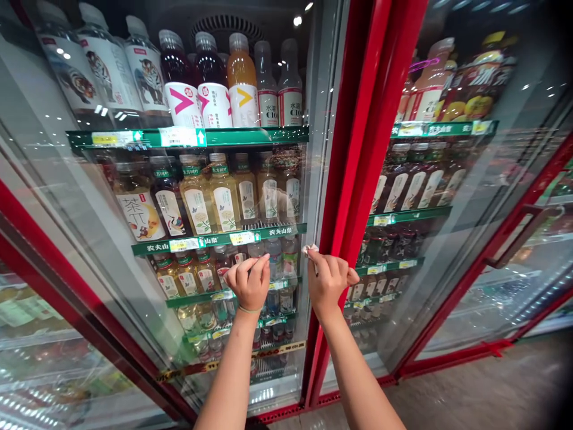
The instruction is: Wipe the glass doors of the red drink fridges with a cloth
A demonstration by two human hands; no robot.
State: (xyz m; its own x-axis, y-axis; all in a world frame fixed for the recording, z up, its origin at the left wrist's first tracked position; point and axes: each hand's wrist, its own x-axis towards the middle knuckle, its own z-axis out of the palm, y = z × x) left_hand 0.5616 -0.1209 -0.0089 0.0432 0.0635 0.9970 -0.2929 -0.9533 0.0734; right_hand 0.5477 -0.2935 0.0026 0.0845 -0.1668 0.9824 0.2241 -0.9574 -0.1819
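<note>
White wad [309,250]: best pinched lightly beside the red door frame [363,149], grip of right hand [330,279] closed on it, grip of left hand [249,282] curled, any contents hidden.

The door frame [358,149] is red, the upper shelf strip [255,136] is green, and the crumpled piece [308,249] is whitish. Tiger pictures [151,76] decorate the white labels [115,65].

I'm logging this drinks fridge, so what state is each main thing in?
Small white piece: crumpled-looking
Right hand: pinching that piece
Left hand: fingers bent, palm hidden
Red-framed glass doors: appear shut
Door handle: untouched
Orange drink bottle: upright, capped
Yellow tea bottles: upright, capped
</note>
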